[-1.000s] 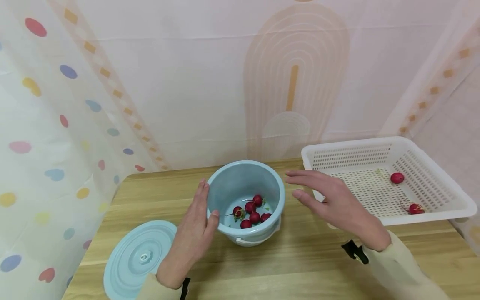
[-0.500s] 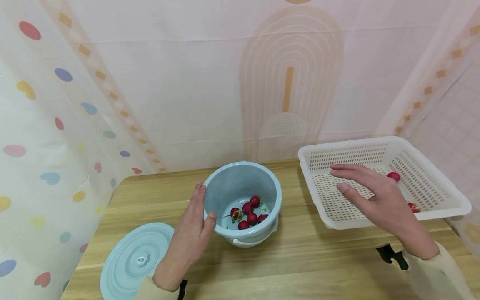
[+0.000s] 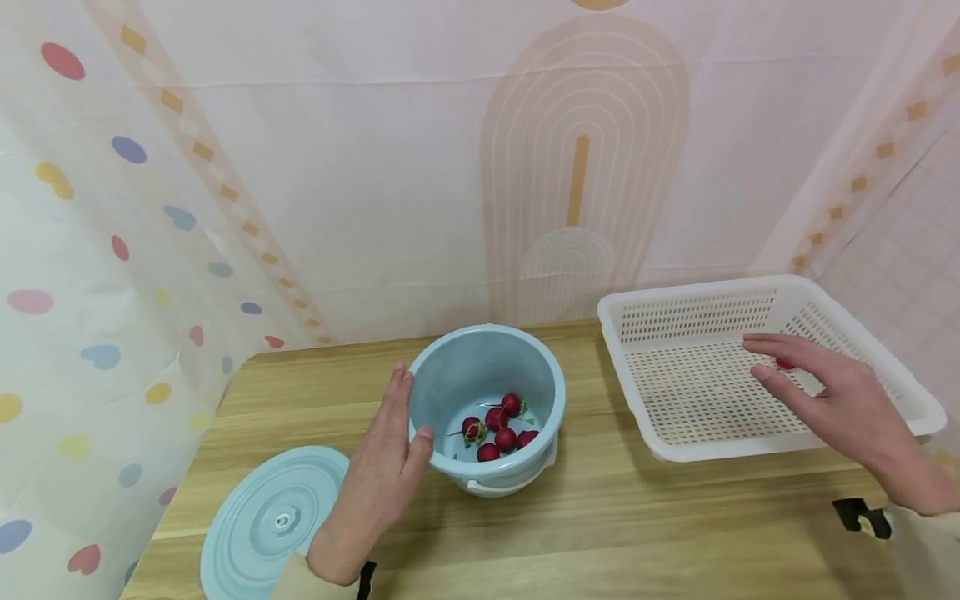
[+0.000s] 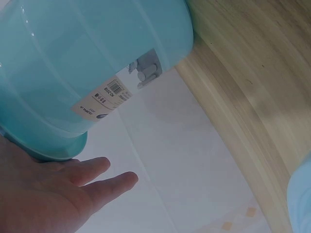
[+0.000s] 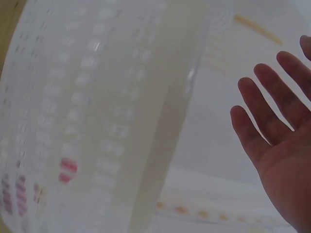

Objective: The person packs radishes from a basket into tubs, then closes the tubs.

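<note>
At the centre of the wooden table stands a light blue bucket with several red radishes on its bottom. Straight fingers of my left hand rest along the bucket's left rim; the left wrist view shows them beside the rim, below the printed label. My right hand is over the right part of a white perforated basket, fingers extended and holding nothing. A radish in the basket peeks out behind that hand. Through the basket's wall, the right wrist view shows red patches.
A round light blue lid lies on the table at the left, partly under my left forearm. The bucket's white handle hangs down in front. A patterned curtain stands behind the table's back edge.
My right hand has moved right, from beside the bucket to above the basket, and now covers most of the radishes there. The left hand has stayed at the bucket's rim.
</note>
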### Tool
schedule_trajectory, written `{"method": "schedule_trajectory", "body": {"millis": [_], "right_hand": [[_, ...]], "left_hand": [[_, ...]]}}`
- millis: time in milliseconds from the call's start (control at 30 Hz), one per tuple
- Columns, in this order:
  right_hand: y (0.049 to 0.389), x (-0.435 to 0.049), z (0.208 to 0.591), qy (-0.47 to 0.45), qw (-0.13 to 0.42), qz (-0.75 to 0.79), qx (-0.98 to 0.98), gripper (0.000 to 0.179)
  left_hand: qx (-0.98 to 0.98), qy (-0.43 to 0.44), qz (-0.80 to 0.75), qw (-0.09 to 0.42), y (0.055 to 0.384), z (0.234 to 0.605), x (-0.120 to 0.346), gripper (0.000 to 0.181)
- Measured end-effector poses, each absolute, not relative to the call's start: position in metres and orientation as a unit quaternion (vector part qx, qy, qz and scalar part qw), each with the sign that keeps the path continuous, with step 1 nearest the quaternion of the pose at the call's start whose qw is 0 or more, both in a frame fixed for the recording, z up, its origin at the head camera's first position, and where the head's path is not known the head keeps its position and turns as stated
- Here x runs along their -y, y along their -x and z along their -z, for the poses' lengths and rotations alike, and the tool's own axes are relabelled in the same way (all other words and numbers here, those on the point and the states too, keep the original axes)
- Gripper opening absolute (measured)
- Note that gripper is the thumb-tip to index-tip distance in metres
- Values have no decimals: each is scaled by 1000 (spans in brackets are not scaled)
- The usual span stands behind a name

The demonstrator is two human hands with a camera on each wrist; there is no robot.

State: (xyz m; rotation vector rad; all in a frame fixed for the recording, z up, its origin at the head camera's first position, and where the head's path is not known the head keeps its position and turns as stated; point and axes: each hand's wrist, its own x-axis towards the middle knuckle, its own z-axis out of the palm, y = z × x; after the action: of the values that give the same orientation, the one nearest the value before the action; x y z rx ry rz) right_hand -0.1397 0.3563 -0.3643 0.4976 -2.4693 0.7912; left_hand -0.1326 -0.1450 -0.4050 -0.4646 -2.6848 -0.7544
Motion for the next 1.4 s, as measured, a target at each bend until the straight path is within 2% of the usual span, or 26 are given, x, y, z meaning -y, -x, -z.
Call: {"method": "schedule_trajectory", "body": {"millis": [300, 567, 800, 1100, 1400], "right_hand": [[145, -406, 367, -137, 149, -277, 939, 35], [160, -442, 375, -133, 55, -255, 956, 33], [169, -454, 379, -108, -55, -217, 969, 44], [174, -458, 389, -98, -108, -160, 976, 47], [183, -456, 390, -158, -188, -154, 957, 51]], "left_hand": [[939, 165, 259, 156, 132, 403, 145, 67], [940, 163, 258, 155, 131, 403, 146, 66], [939, 161, 263, 154, 131, 404, 147, 66], [938, 165, 263, 152, 131, 404, 145, 67], [936, 169, 266, 155, 132, 405, 146, 68]]}}
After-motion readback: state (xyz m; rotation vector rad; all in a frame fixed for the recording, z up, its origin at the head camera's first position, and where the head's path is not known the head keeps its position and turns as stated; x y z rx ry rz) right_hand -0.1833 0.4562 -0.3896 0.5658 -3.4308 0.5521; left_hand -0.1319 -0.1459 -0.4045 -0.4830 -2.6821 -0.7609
